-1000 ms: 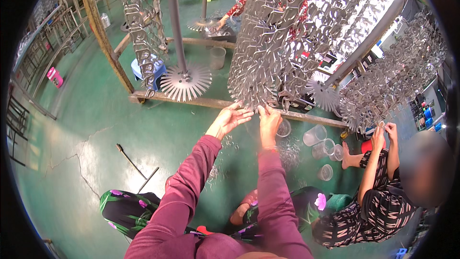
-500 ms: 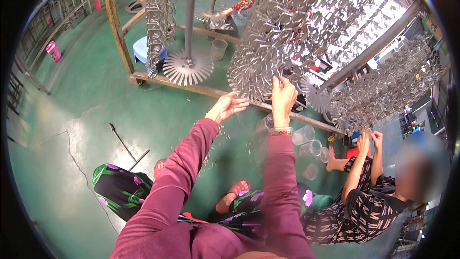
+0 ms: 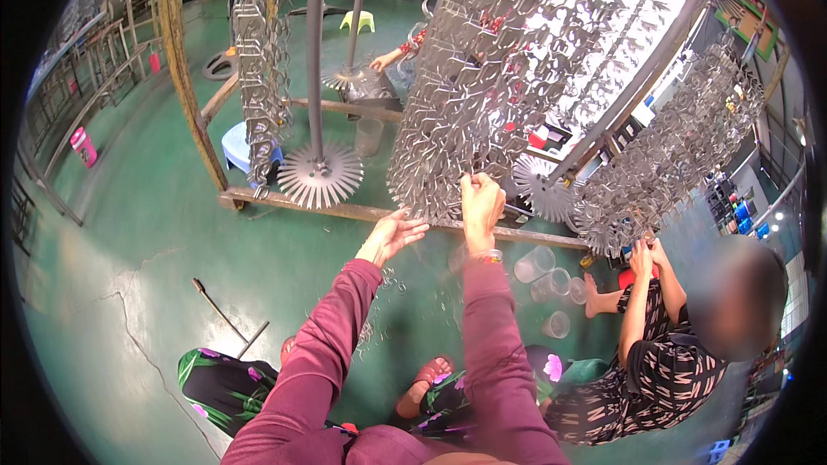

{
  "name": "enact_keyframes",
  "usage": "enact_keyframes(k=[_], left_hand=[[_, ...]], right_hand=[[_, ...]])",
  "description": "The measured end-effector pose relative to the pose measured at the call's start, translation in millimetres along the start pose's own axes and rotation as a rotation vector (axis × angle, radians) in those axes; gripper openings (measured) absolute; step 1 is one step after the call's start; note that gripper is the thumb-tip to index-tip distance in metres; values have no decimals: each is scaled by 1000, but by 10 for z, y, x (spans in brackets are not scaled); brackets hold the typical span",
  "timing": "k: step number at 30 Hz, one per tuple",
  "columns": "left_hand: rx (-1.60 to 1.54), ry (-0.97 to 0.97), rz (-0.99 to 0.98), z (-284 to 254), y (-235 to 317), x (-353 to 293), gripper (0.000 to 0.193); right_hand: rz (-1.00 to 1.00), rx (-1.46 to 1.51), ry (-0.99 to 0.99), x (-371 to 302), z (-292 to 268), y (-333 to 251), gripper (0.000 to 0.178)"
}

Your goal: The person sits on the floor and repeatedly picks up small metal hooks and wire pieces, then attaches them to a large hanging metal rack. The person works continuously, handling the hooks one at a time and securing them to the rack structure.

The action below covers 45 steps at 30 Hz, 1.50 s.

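A dense bundle of bent metal hooks (image 3: 448, 112) hangs in front of me in layered rows. At its lower right, my right hand (image 3: 482, 207) is raised with thumb and fingers pinched together against the hooks; what lies between the fingertips is too small to make out. Lower and to the left, my left hand (image 3: 394, 237) is palm up with its fingers stretched out, just under the bundle's bottom edge. Whether small pieces lie in that palm cannot be seen. Left of the bundle stands a round toothed metal disc (image 3: 320, 176) on a grey pole.
A wooden frame rail (image 3: 353, 211) runs below the hooks. Clear plastic cups (image 3: 550, 284) sit on the green floor. At right, a co-worker (image 3: 668, 362) handles another hook bundle (image 3: 680, 151). A thin metal rod (image 3: 222, 312) and a blue stool (image 3: 245, 146) are at left.
The view has tilted up, so the scene sits lower and slightly left. My right hand stays pinched at the hooks and my left hand stays outstretched below the bundle.
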State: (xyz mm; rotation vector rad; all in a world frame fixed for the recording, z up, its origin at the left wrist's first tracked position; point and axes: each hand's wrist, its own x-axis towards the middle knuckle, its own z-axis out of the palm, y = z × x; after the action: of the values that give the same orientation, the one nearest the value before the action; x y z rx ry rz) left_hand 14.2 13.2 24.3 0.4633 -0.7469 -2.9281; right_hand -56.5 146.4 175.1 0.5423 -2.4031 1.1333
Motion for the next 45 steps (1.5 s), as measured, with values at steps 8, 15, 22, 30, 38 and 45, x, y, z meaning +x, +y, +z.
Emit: enact_keyframes(k=[8,15,22,30,38,45], left_hand=[[74,-35,20,-95,-9,61,55],[91,-67,42,-11,31,-66,58],[14,-68,38,-43,55,-67,67],[53,-54,12,-31,47,-44,74],[8,-107,-7,-126,74,-41,81],[-203,-53,15,-158,31,-15,74]], right_hand=[[-123,128,-64,-23,42,241,29],[50,332,-160,-40,-140,67,25],[250,427,-233,-704,-218,169,25],[299,387,-270,-826,312,495,32],[194,171,-200,-700,646,667,30],[281,408,-351,-1180,343,553,32]])
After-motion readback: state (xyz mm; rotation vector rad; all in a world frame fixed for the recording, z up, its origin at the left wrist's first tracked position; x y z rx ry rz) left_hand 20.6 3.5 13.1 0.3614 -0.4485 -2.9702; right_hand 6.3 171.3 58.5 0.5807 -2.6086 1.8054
